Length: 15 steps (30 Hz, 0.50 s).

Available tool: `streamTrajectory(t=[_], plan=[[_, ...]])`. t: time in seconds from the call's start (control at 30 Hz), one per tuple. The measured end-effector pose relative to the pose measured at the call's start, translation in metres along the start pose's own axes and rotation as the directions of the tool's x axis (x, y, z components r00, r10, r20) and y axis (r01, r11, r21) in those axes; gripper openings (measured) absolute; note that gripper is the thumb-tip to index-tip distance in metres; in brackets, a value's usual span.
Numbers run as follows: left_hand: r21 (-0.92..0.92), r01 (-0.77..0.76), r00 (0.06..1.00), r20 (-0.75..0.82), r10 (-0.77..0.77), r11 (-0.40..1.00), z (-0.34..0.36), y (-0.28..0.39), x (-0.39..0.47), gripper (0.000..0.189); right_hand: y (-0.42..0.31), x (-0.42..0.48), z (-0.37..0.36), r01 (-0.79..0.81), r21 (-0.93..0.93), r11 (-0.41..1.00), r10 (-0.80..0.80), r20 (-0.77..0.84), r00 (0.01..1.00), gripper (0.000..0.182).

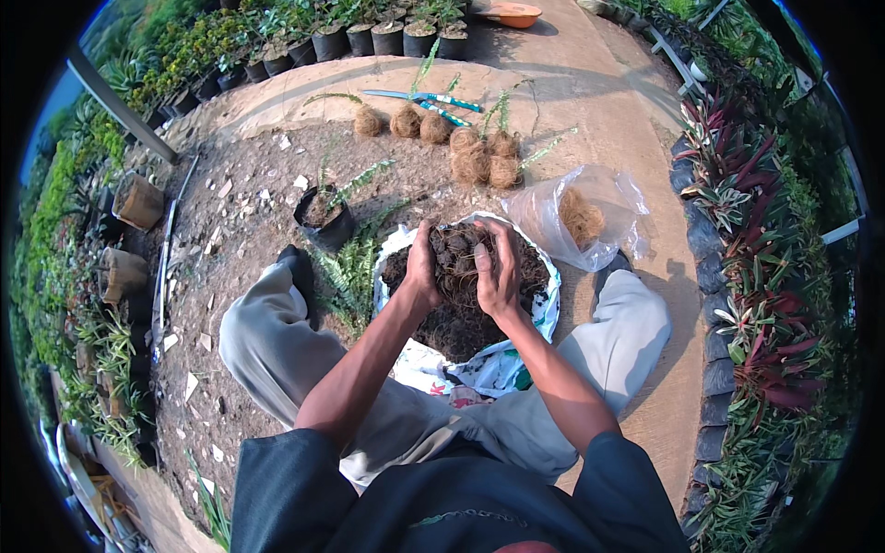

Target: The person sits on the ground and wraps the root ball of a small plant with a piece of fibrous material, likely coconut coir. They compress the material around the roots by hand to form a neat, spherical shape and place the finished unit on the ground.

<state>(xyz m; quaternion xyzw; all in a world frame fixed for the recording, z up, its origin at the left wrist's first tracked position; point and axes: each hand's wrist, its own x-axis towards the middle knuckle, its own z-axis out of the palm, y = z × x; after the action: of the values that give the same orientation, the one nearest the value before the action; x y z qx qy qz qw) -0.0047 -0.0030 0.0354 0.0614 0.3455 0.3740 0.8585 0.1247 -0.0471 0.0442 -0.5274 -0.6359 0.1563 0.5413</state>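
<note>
Between my left hand (421,266) and my right hand (499,269) is a clump of dark soil and roots (456,259), cupped from both sides. Below it lies an open white sack (551,304) filled with dark soil, between my legs. Cut fern fronds (346,276) rest at the sack's left, by a black nursery bag (325,225) with a small fern. To the right, a clear plastic bag (543,214) holds brown coir fibre (581,216). Beyond are several fibre-wrapped balls (468,162), some with fern fronds, and hedge shears (422,99) with blue-green handles.
Rows of black-bagged plants (387,40) line the far edge; an orange tool or pan (510,14) lies near them. Two weathered pots (138,200) stand at left beside a thin pale pipe (166,256). Red-leaved plants (781,345) border the right. Pale shards (191,386) litter the ground.
</note>
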Motion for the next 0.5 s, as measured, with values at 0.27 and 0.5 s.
streamTrajectory(t=[0.27, 0.5], plan=[[0.198, -0.227, 0.967, -0.069, 0.244, 0.954, -0.003, -0.002, 0.013, 0.045, 0.017, -0.008, 0.018, -0.577, 0.771, 0.268, 0.728, 0.230, 0.645, 0.051], [0.838, -0.431, 0.744, 0.120, 0.658, 0.335, 0.012, -0.026, 0.003, 0.055, 0.013, -0.009, 0.019, -0.625, 0.778, -0.061, 0.826, 0.391, 0.406, 0.053]])
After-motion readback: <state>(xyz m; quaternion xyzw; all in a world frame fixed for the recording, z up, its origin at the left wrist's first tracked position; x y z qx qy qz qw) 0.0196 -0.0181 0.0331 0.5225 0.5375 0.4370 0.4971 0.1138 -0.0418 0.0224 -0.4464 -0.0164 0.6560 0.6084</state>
